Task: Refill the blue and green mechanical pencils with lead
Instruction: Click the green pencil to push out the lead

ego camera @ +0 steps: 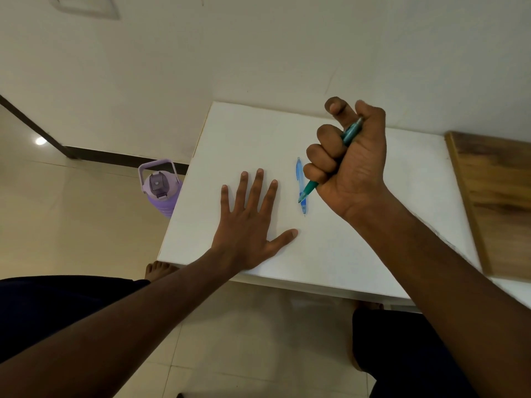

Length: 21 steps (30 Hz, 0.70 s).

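- Curling tightly around the green mechanical pencil (349,133), the fingers (319,152) of the right hand (349,168) are holding it in a fist above the bench (373,254).
- The green pencil is running through the fist at a slant, its far end showing near the thumb and its tip end sticking out below the little finger, pointing down toward the bench.
- That lower end is crossing in front of the blue mechanical pencil (299,179), so whether the two are touching cannot be told.
- The blue pencil is lying flat on the white bench, lengthwise away from the person, between the two hands.
- The left hand (247,225) is resting palm down on the bench with its fingers spread flat, gripping nothing, just left of the blue pencil.
- A wooden board (497,196) is lying at the bench's right side.
- A purple water bottle (161,188) is standing on the floor by the bench's left edge.
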Available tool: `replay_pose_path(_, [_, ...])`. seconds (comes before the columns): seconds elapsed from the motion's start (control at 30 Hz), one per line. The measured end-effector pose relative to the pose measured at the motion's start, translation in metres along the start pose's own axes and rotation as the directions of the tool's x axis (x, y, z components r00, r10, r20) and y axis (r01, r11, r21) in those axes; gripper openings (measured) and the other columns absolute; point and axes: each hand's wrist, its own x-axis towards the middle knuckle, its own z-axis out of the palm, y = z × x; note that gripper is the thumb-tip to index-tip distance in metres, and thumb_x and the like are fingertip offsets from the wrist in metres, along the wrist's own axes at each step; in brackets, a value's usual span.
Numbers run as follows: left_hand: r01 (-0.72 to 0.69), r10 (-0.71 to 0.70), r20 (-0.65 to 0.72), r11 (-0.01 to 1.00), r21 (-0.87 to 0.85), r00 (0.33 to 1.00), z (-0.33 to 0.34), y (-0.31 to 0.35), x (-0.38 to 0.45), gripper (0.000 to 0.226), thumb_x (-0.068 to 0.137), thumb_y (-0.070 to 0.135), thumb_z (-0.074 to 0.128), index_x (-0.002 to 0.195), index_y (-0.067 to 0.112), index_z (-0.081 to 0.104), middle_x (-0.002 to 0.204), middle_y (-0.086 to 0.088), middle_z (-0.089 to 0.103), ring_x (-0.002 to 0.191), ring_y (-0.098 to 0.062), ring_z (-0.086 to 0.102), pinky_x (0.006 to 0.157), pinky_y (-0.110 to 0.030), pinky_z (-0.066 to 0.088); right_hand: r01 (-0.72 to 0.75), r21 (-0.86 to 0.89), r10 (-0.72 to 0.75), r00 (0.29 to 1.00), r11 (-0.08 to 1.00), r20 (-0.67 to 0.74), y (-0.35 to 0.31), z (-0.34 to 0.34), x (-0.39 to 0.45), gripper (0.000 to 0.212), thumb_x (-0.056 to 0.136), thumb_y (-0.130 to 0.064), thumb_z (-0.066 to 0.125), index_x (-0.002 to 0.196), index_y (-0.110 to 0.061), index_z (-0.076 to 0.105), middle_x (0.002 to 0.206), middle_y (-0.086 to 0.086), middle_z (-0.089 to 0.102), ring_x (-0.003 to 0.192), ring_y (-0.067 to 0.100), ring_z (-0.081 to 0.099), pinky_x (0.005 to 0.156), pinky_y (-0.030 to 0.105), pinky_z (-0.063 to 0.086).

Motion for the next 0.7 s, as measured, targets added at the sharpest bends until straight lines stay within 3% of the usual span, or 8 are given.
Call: replay_pose_path(0.7, [0.005, -0.005, 0.003, 1.0, 0.003, 1.0, 0.0001, 0.0003, 0.0011, 0.108, 0.087, 0.095, 0.014, 0.168, 0.027, -0.006, 0.176, -0.005, -0.019, 0.163, -0.035, -0.014, 0.125, -0.07, 0.007, 0.023, 0.016, -0.023, 0.999, 1.0, -0.022, -0.0015, 0.0006, 0.0016, 0.038, 0.109, -0.034, 0.024, 0.085, -0.018, 0.05, 0.043, -0.008, 0.031, 0.036, 0.006, 0.023, 0.042, 0.015, 0.025])
